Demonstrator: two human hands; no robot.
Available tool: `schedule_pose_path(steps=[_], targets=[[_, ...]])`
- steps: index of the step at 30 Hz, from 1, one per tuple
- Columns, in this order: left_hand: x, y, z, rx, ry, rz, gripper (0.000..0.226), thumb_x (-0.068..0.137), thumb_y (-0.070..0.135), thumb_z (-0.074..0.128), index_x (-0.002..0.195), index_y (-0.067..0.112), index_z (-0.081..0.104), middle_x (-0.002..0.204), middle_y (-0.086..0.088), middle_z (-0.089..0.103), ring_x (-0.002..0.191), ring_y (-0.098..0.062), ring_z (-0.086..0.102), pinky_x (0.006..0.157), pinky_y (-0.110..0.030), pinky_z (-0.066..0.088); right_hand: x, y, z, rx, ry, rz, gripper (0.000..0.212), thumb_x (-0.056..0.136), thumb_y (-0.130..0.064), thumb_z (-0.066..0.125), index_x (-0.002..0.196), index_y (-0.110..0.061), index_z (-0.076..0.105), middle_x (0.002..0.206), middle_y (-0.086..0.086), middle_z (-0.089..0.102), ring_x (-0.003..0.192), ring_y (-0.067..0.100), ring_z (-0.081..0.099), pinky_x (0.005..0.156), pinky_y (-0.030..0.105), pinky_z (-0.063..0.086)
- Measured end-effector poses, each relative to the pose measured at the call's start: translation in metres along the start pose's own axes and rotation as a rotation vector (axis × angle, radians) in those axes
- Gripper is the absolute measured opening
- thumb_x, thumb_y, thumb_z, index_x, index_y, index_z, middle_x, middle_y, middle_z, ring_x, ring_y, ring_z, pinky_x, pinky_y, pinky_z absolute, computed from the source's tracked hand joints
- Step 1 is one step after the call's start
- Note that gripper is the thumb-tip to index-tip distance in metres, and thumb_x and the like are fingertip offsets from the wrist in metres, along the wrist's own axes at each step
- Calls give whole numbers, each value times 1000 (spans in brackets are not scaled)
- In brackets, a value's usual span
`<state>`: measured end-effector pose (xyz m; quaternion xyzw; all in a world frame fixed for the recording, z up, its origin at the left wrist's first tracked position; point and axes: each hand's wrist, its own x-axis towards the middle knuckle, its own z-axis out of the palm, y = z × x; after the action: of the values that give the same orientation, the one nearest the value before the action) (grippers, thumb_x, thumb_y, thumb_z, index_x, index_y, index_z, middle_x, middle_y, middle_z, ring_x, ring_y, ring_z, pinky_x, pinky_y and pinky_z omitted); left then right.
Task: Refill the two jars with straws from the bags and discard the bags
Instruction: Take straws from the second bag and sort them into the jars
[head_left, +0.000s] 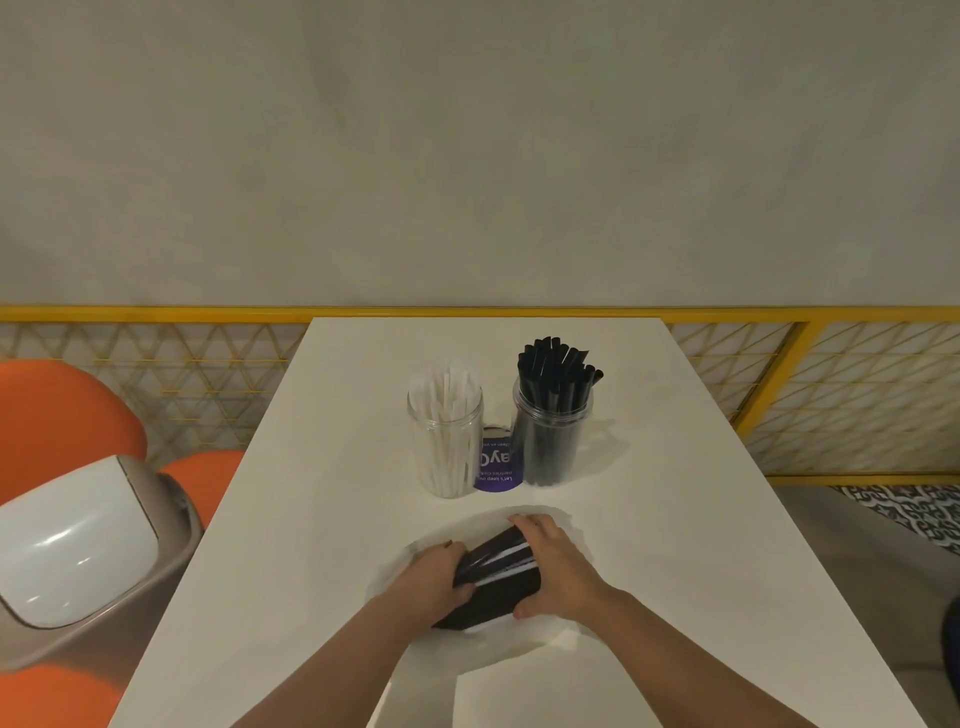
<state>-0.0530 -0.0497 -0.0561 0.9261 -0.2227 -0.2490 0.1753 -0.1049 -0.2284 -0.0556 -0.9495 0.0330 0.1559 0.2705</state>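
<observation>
Looking down from the head view: left hand and right hand both curl round the bag of black straws, lying low on the surface close to the person. Its long axis slants away to the right, toward the black-straw jar beyond; the right hand sits nearer that jar.

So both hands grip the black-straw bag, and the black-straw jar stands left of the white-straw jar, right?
No: the head view shows the black-straw jar right of the white-straw jar. The left hand and right hand do grip the bag.
</observation>
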Motion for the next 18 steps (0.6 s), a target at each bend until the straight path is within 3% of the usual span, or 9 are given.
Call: schedule_pose_path(steps=[7, 12, 16, 18], targets=[[-6, -2, 2, -32, -25, 28, 27, 86, 16, 56, 113, 16, 55, 117, -4, 60, 106, -19, 57, 89, -21, 43, 0, 1, -8, 165, -9, 21, 96, 69, -24, 80, 143, -28, 18, 147, -4, 23, 131, 18, 33, 107, 32, 38], [-6, -3, 1, 23, -15, 21, 27, 82, 15, 58, 109, 11, 59, 115, -8, 59, 105, -23, 57, 86, -22, 43, 1, 2, -17, 403, 15, 49, 78, 71, -27, 79, 135, -28, 35, 138, -2, 37, 118, 13, 41, 98, 22, 41], [-7, -4, -1, 14, -15, 37, 24, 82, 15, 58, 105, 9, 62, 111, -9, 62, 101, -22, 59, 77, -18, 39, -2, -2, -23, 530, 34, 134, 44, 84, -47, 60, 122, -27, 51, 127, -6, 49, 112, 12, 48, 99, 26, 42], [-8, -5, -3, -8, -14, 46, 21, 83, 16, 57, 103, 10, 63, 103, -8, 65, 97, -22, 61, 73, -17, 38, -3, -6, -30, 633, 29, 205, 45, 90, -56, 43, 120, -25, 55, 125, -6, 54, 114, 15, 52, 103, 31, 41]])
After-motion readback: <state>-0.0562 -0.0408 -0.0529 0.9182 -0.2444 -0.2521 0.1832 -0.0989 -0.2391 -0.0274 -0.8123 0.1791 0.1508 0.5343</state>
